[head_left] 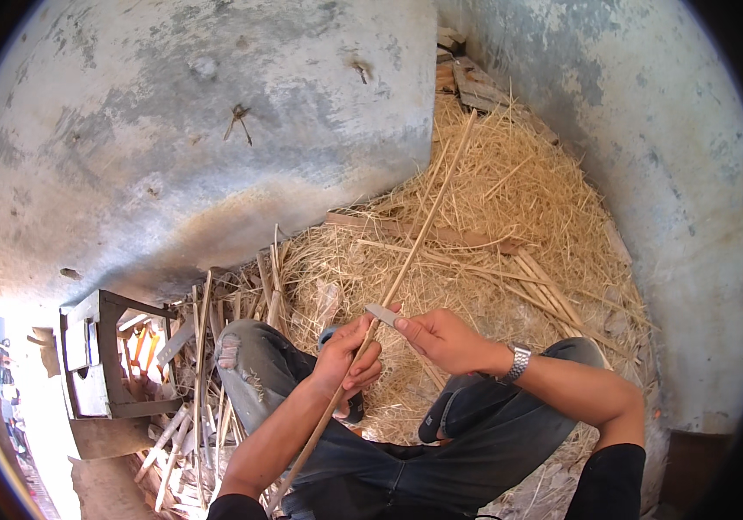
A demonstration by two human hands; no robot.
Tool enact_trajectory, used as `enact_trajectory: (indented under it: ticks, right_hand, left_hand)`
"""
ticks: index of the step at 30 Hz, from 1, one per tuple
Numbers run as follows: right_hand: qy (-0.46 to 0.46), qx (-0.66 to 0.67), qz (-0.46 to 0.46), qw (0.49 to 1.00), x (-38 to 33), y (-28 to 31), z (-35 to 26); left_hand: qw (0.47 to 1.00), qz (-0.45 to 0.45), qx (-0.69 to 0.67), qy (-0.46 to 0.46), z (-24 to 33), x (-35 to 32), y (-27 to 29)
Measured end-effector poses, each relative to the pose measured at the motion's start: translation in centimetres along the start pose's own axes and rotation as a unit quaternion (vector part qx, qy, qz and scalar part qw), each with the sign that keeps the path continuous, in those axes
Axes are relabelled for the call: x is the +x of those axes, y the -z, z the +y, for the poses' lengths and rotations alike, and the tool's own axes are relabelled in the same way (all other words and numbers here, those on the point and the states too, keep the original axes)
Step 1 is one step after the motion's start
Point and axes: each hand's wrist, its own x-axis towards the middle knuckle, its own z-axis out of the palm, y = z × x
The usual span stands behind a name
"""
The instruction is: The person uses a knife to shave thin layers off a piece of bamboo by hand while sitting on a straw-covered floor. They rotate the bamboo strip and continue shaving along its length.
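A long, thin strip of wood or bamboo runs slantwise from the far straw down past my left forearm to the lower edge. My left hand is closed around it near its middle, above my left knee. In my right hand, which wears a metal watch at the wrist, is a small knife. Its short grey blade lies across the strip just beyond the left fingers. The handle is hidden inside my right fist.
Pale straw-like shavings cover the floor, with flat slats lying among them. Worn bluish walls rise ahead and at the right. On the left stand a dark wooden frame and several upright strips. My bent knees flank the work.
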Motion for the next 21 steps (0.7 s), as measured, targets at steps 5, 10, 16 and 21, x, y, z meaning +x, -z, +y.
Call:
enact_trajectory:
  ticks: [5, 10, 16, 21]
  right_hand:
    - [-0.167, 0.208, -0.084, 0.960, 0.0, 1.7, -1.1]
    - [-0.146, 0.192, 0.037, 0.970, 0.1, 3.0, -2.3]
    - [-0.015, -0.004, 0.055, 0.998, 0.2, 2.0, -1.1]
    - [-0.085, -0.052, 0.021, 0.995, 0.1, 1.9, -2.1]
  left_hand:
    - [0.996, 0.020, 0.085, -0.021, -0.1, 0.2, 0.4]
    - [0.927, 0.121, 0.345, -0.081, -1.2, 0.6, 0.1]
    - [0.899, 0.112, 0.410, -0.105, -1.6, 0.5, -0.4]
    - [0.890, 0.120, 0.425, -0.114, -1.4, 0.2, -0.8]
